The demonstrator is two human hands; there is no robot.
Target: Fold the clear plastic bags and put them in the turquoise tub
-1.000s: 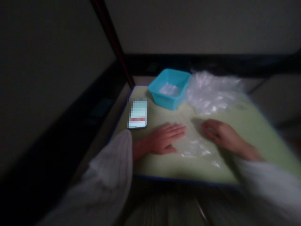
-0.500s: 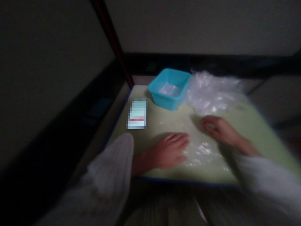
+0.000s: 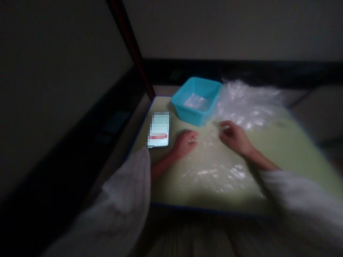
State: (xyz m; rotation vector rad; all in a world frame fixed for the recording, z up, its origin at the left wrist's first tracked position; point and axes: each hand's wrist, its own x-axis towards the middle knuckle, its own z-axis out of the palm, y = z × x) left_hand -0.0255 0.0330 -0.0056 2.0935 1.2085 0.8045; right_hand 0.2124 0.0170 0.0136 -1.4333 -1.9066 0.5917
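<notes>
Dim walls (image 3: pixel 227 28) meet at a dark red post (image 3: pixel 131 46) behind our table (image 3: pixel 294 150), which is yellow-green with blue edging. Blur softens everything, and we cannot trace the full outline of the one clear plastic sheet (image 3: pixel 214 175) lying flat between our hands and the near edge. Our sleeves, two of them, hide the near corners: the left sleeve (image 3: pixel 128 182) and the right sleeve (image 3: pixel 297 192). Our left hand (image 3: pixel 187 140) is curled at the sheet's far left part; our right hand (image 3: pixel 234 135) is curled at its far right. The hands are apart from each other; whether either set of fingers pinches plastic we cannot tell. We count one phone (image 3: pixel 160 129) by the left edge, its screen pixelated, and one turquoise basin (image 3: pixel 189 114) near the far edge, holding some clear film (image 3: pixel 197 101). Right of it lies one plastic heap (image 3: pixel 246 103), its pieces uncountable.
</notes>
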